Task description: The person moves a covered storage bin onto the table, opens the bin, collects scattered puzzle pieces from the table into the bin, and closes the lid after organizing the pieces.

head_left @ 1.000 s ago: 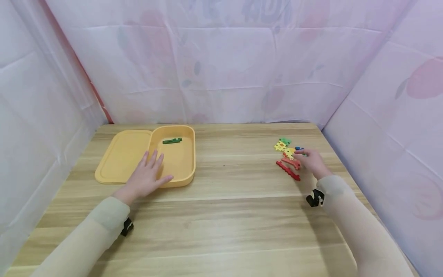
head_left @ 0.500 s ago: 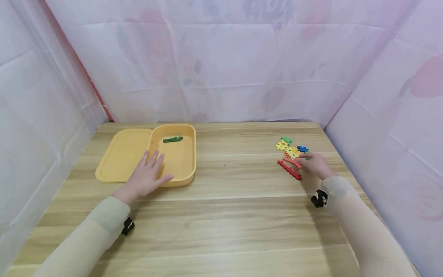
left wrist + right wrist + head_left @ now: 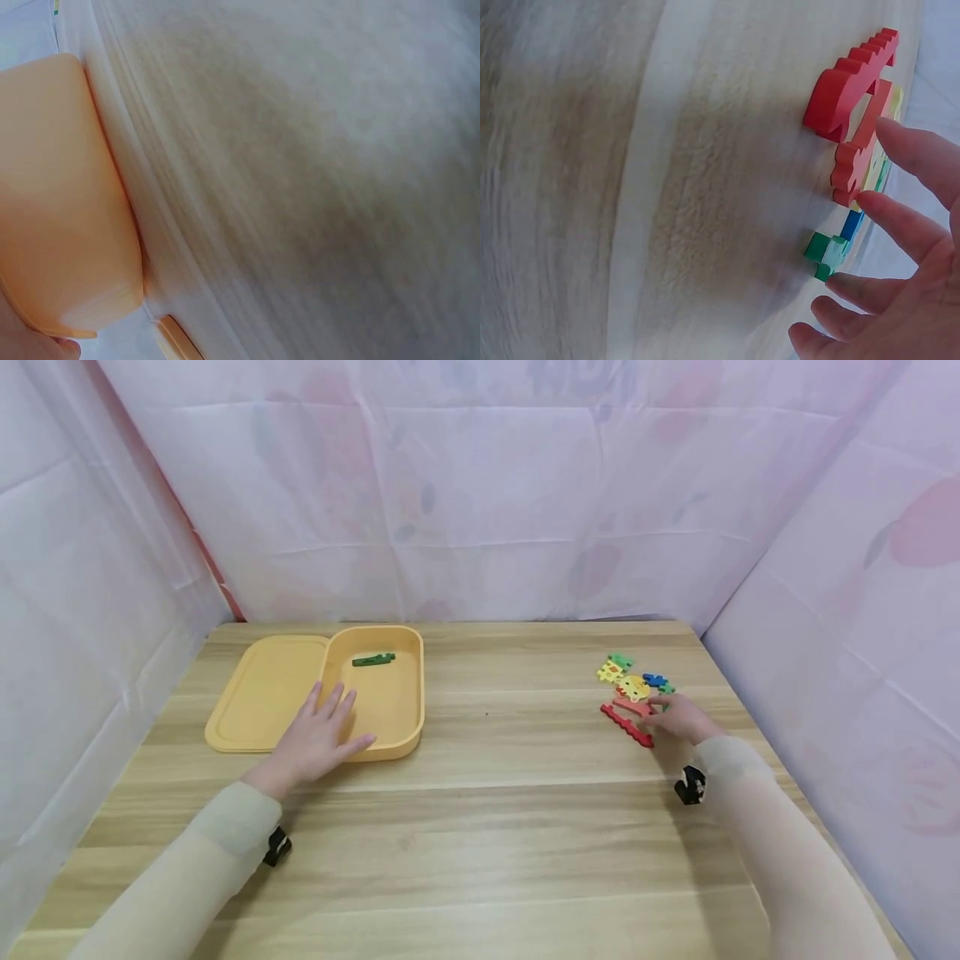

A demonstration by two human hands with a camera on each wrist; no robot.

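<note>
puzzle pieces lay in a small loose cluster near the right edge of the table, toward its far right corner: two red wavy strips, a yellow piece, and green and blue bits just behind them. right hand hovered right at the cluster, fingers spread and relaxed, grasping nothing yet; fingertips sat just beside the red strips and a small green piece, apart from them as far as the right wrist view showed. red strips overlapped each other, one raised on edge against the other, probably just from being dumped loose.

left hand lay flat and released on the near rim of the yellow box, fingers straight, palm down, likely to keep the light box from sliding. box sat at the far left part of the table with its lid open flat to the left, touching the box side. one dark green piece already lay inside the box near its far wall.

left wrist view showed only the box's outer wall close up against blurred table wood. pale printed cloth hung around the table on three sides. beige sleeves covered both arms.
</note>
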